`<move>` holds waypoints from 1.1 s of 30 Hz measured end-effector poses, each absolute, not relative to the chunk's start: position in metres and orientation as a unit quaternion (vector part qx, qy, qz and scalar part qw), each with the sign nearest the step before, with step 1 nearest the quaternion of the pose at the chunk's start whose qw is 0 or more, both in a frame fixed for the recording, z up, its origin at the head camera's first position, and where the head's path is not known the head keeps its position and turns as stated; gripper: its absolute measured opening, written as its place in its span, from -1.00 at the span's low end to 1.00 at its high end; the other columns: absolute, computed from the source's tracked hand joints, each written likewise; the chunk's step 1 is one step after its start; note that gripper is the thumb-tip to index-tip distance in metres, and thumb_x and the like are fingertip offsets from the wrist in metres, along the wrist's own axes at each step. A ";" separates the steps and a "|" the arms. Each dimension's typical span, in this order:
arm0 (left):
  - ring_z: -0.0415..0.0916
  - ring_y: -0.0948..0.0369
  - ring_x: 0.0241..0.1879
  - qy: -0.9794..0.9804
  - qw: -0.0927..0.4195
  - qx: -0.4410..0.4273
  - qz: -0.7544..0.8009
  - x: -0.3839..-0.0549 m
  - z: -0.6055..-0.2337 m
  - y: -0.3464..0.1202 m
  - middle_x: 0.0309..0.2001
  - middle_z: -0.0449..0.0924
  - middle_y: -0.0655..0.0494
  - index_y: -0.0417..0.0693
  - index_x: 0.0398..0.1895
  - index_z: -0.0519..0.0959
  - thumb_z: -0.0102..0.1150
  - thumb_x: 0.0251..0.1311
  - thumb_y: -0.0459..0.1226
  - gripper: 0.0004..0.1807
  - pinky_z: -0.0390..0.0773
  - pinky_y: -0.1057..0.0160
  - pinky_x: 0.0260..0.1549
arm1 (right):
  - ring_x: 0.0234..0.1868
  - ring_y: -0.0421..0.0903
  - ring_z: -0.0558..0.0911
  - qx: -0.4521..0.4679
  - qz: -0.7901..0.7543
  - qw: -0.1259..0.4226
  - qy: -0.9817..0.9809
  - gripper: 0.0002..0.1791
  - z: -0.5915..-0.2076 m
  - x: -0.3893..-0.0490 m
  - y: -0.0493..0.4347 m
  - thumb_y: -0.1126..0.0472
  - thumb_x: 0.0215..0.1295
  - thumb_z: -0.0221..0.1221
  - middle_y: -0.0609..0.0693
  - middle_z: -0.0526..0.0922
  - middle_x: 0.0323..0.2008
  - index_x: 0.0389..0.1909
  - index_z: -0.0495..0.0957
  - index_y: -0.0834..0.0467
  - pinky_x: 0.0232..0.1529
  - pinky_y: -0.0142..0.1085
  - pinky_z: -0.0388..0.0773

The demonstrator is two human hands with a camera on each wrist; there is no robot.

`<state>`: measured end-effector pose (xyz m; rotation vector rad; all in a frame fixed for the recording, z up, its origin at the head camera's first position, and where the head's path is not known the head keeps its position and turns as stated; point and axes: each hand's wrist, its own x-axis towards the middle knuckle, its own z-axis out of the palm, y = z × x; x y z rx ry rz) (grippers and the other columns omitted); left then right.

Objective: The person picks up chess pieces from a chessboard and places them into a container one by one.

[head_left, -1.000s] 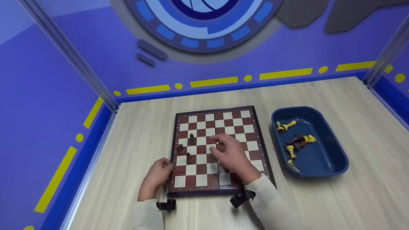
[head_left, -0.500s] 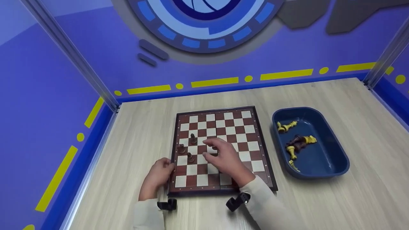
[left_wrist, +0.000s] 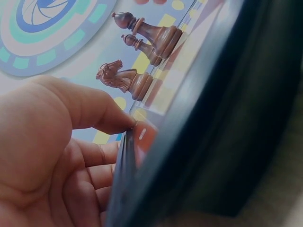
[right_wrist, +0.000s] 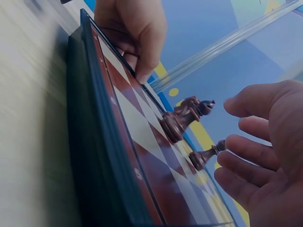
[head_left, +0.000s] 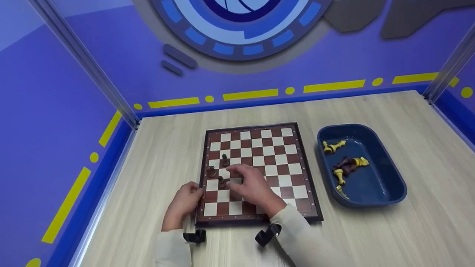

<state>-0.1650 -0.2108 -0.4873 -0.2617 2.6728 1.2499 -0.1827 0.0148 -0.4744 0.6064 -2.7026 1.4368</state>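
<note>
A brown and white chessboard (head_left: 278, 202) lies on the table with three dark brown pieces standing near its left side. They are a knight (left_wrist: 113, 78), a far bishop (head_left: 225, 161) and a near bishop (head_left: 222, 182). My left hand (head_left: 184, 202) grips the board's left edge, thumb on the rim and fingers against the side. Over the board, my right hand (head_left: 250, 187) is just right of the near bishop. In the right wrist view its thumb and fingers are spread, with a gap between the fingertips and the bishop's head.
A dark blue plastic tray (head_left: 393, 181) stands right of the board. Several yellow and dark brown chess pieces (head_left: 349, 165) lie in it. Purple-blue panels (head_left: 178, 83) with yellow marks rise behind and at both sides of the wooden table (head_left: 159, 148).
My right hand has moved left across the board, thumb and fingers apart, to beside the near bishop. My left hand has stayed at the board's edge. The standing pieces have not moved.
</note>
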 end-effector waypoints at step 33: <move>0.39 0.24 -0.55 0.899 0.087 -0.081 0.421 -0.168 -0.486 -0.212 -0.51 0.48 0.12 -0.21 -0.30 0.52 -0.03 0.24 -0.23 -0.79 0.39 0.31 -0.56 | -0.03 -0.14 0.65 0.212 0.498 0.008 -0.841 -0.82 -0.478 -0.188 -0.013 0.30 0.26 0.19 -0.10 0.71 -0.10 -0.14 0.60 0.04 0.05 -0.20 0.54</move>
